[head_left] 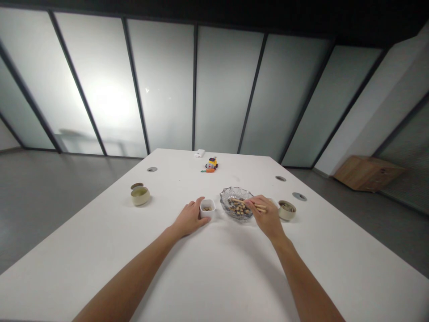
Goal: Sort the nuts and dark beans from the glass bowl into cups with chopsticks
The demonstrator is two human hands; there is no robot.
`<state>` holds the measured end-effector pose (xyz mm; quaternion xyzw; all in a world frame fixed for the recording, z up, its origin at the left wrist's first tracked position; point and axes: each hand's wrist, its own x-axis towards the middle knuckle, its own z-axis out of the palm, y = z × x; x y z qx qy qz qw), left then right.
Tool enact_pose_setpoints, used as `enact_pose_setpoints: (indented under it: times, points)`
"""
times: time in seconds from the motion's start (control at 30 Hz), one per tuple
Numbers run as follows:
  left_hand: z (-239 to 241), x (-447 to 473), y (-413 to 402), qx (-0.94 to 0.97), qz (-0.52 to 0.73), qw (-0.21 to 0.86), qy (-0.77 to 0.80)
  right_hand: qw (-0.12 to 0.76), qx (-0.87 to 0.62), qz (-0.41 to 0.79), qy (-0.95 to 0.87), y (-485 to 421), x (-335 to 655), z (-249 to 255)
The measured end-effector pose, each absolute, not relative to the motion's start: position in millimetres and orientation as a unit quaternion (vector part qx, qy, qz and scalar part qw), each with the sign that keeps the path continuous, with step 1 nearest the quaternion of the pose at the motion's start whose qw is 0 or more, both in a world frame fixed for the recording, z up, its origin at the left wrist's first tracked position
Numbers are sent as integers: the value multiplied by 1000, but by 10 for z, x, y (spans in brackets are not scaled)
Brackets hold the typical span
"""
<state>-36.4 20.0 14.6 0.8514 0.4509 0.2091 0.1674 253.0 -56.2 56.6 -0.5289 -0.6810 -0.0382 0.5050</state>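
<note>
My left hand is closed around the side of a small white dish, thumb in front and fingers behind. A few brown bits lie in the bottom of that dish. My right hand grips a pair of wooden chopsticks, their tips over a clear faceted glass bowl. Pale and dark pieces, like nuts or beans, fill the bowl's bottom. Whether the tips pinch a piece is too small to tell. Behind my right hand, another white dish is partly hidden.
A beige bowl stands right of my right hand; another beige bowl is at the left, beside a round dark-rimmed object. Farther back are a yellow toy vehicle, a toy carrot and a white box on the white table.
</note>
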Motion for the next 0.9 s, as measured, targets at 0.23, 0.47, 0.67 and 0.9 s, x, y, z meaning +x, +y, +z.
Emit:
enact_pose_setpoints:
  times: [0.23,0.47,0.67,0.9]
  points:
    - [138,-363,210,852,208,169,451,502,-530,-56,-681,-553,2562,556]
    - [129,-367,210,856,199,163,448,498,-532,-57,-682,-563,2558,553]
    - [132,-365,214,856,198,166,448,502,-533,-46,-680,-572,2554,561]
    - [122,-370,215,854,208,167,447,499,-541,-43,-676,-561,2563,560]
